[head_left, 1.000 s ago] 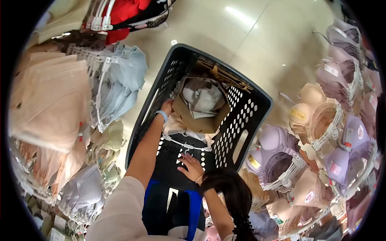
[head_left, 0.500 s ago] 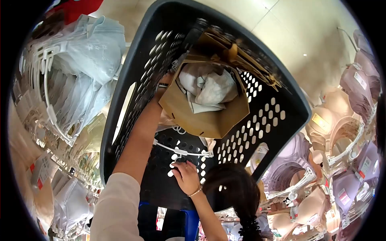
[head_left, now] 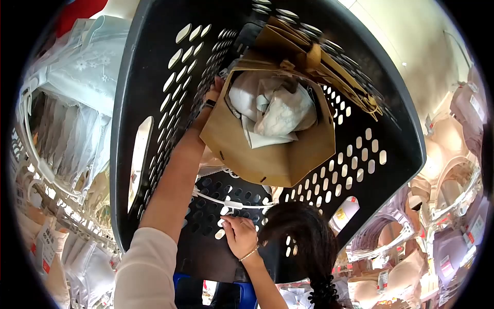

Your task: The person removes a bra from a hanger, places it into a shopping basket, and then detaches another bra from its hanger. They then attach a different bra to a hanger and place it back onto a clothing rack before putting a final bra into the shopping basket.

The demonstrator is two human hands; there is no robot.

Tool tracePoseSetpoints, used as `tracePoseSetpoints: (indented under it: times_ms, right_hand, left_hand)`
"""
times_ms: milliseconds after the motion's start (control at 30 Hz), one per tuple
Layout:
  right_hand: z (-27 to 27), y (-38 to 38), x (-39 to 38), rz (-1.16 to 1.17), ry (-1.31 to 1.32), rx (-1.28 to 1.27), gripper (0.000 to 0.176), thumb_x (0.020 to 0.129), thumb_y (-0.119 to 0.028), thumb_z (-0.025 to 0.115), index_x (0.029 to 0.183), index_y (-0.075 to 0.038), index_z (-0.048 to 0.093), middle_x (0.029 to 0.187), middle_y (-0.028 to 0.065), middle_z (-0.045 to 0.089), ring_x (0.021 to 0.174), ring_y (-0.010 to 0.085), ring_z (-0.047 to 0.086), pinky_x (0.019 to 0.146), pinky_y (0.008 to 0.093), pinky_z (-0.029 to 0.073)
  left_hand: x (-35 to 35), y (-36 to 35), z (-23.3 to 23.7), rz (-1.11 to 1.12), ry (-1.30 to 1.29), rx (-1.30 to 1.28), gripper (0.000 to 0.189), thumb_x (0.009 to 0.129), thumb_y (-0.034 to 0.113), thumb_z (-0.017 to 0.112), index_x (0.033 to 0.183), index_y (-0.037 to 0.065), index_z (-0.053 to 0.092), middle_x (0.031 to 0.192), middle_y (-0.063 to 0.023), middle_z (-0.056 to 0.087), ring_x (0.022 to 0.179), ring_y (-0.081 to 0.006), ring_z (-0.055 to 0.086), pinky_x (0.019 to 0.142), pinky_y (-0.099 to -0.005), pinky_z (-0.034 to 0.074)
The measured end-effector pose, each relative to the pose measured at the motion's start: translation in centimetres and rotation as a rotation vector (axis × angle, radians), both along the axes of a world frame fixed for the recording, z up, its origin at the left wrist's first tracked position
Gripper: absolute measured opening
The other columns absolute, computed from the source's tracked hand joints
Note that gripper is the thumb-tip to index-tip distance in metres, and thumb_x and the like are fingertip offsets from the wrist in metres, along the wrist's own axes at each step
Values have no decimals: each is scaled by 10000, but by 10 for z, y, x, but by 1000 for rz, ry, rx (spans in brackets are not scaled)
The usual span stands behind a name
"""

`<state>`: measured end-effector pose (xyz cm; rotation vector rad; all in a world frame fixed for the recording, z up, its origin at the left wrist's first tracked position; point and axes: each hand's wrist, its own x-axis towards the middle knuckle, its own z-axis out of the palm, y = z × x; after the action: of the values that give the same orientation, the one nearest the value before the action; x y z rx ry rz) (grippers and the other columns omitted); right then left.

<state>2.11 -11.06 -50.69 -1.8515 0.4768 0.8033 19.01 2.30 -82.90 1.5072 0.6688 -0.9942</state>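
Left hand [head_left: 212, 92] is lying alongside brown bag [head_left: 247, 147], nearer, grip unclear; right hand [head_left: 242, 237] is hanging loosely open, farther off.

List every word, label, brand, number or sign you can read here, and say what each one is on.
No text can be read with certainty.
White price tag at lower left: small print and digits, too blurred to quote.
Yellow label seen through the basket: too small.
Pink label on a purple bra: too small.
Paper bag: no writing shows.
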Motion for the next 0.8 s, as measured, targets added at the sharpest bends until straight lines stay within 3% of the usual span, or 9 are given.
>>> tracePoseSetpoints:
  times_ms: [133, 300, 367, 400, 567, 600, 700, 800]
  right_hand:
    - [-1, 1, 0, -190, 154, 104, 100, 762, -100, 540, 837, -68, 597, 698, 58, 592, 663, 211, 561, 665, 319, 416]
    - [-10, 0, -9, -15, -23, -27, 93, 762, -105, 543, 837, -72, 587, 669, 51, 592, 634, 214, 565, 642, 314, 424]
    - [-15, 0, -11, -53, -11, -2, 96, 764, -118, 543, 842, -79, 583, 638, 56, 587, 607, 228, 566, 607, 317, 431]
    - [-18, 1, -8, -182, 30, 27, 101, 766, -123, 540, 849, -80, 580, 630, 60, 584, 597, 235, 564, 591, 320, 433]
    - [-27, -5, 0, -155, -33, 11, 138, 779, -135, 517, 906, -94, 553, 719, 91, 575, 622, 261, 554, 577, 348, 433]
    - [-25, -9, 4, -96, 73, 89, 153, 779, -134, 513, 921, -87, 544, 765, 91, 573, 652, 263, 553, 600, 352, 432]
    - [-33, -8, -4, 54, -40, 25, 129, 773, -137, 519, 871, -67, 565, 749, 96, 575, 696, 267, 551, 637, 358, 432]
    - [-33, 1, -12, -6, -80, -32, 118, 773, -126, 515, 831, -40, 571, 748, 125, 580, 705, 293, 545, 659, 361, 432]
  left_hand:
    - [-10, 7, -3, -349, -66, 157, 170, 761, 220, 494, 874, 102, 543, 755, -6, 555, 645, -168, 517, 521, -331, 365]
    - [-19, 17, 3, -823, -136, 312, 157, 754, 224, 497, 844, 110, 556, 723, 2, 559, 608, -164, 522, 480, -331, 364]
    - [-19, 17, 9, -998, -160, 350, 152, 751, 226, 498, 832, 113, 562, 710, 5, 560, 593, -162, 524, 464, -331, 364]
    - [-20, 16, 12, -1079, -174, 363, 150, 750, 226, 499, 826, 114, 564, 704, 6, 561, 585, -162, 525, 455, -331, 363]
    - [-17, 8, 45, -1431, -265, 429, 143, 743, 230, 502, 795, 121, 578, 672, 14, 565, 548, -158, 529, 414, -332, 362]
    - [-14, 5, 55, -1499, -295, 440, 142, 742, 231, 503, 789, 123, 581, 666, 15, 566, 540, -157, 530, 406, -332, 362]
    - [-7, -9, 79, -1725, -398, 516, 140, 738, 234, 505, 771, 127, 589, 647, 20, 568, 518, -155, 533, 382, -332, 362]
    - [-7, -25, 106, -1974, -504, 669, 140, 734, 236, 506, 753, 131, 597, 627, 24, 570, 496, -153, 536, 357, -332, 361]
